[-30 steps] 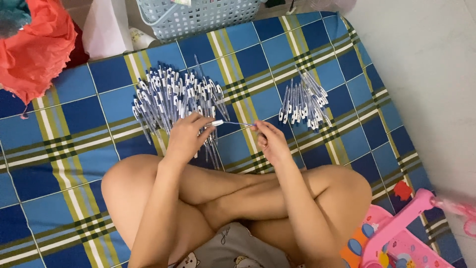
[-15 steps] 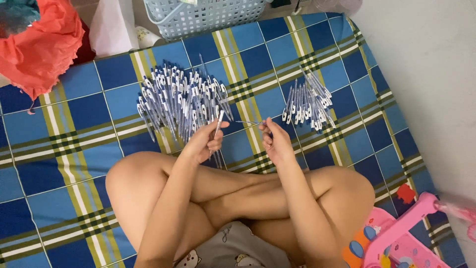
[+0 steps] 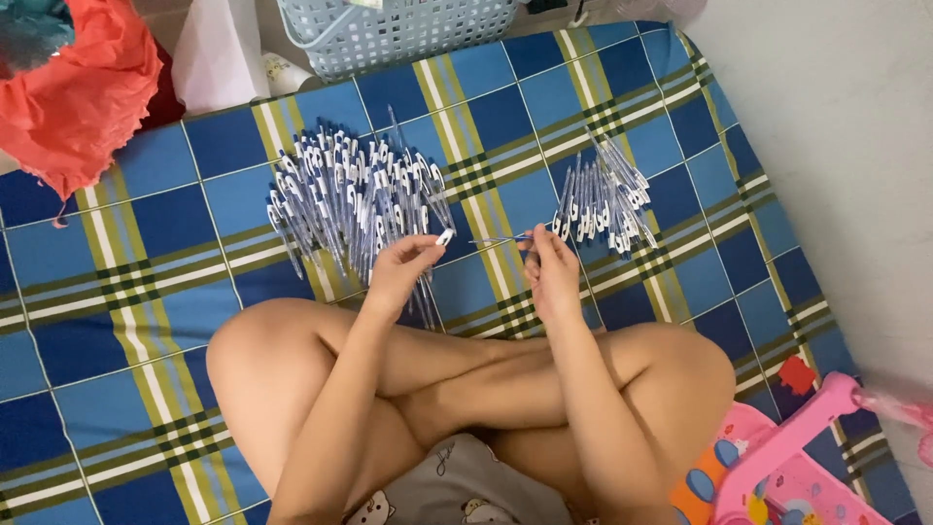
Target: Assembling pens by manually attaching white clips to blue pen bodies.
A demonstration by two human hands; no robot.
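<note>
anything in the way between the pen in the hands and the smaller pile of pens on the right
Nothing visible. The right hand and left hand hold a pen just beside the smaller pile; only bare checked mat lies between them.

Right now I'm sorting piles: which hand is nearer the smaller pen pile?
Right. The right hand sits just beside the smaller pen pile; the left hand is further away.
</note>
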